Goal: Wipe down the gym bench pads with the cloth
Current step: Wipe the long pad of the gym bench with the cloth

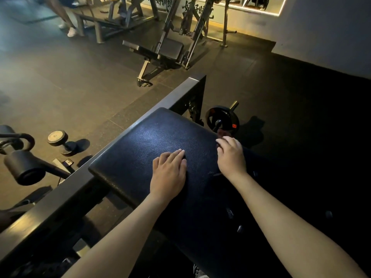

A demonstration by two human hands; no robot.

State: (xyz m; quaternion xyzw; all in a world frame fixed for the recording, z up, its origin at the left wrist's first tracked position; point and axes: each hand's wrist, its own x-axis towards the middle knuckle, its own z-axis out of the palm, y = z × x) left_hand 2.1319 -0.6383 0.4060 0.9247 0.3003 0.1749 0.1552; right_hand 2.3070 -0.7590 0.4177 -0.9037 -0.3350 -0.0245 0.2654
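Forearms reach in from the lower edge toward a black pad (160, 137) with a grained, slightly shiny cover, which sits tilted on a dark steel frame (140, 115). The left grip (169, 169) lies flat on the middle of the pad, fingers straight and close together, palm down, holding nothing that shows. The right grip (230, 155) rests at the pad's right edge with its fingers bent over that edge. Something dark lies under the fingertips, and I cannot tell whether the grip is closed on it, or whether it is the cloth. Just beyond the right grip, a black weight plate (222, 119) on a bar rests on the rubber floor (80, 77). To the left of the frame a dumbbell (60, 140) lies on the floor near a round roller pad (24, 167). Farther back stands another machine (168, 51), and a person (62, 15) sits at the top left.
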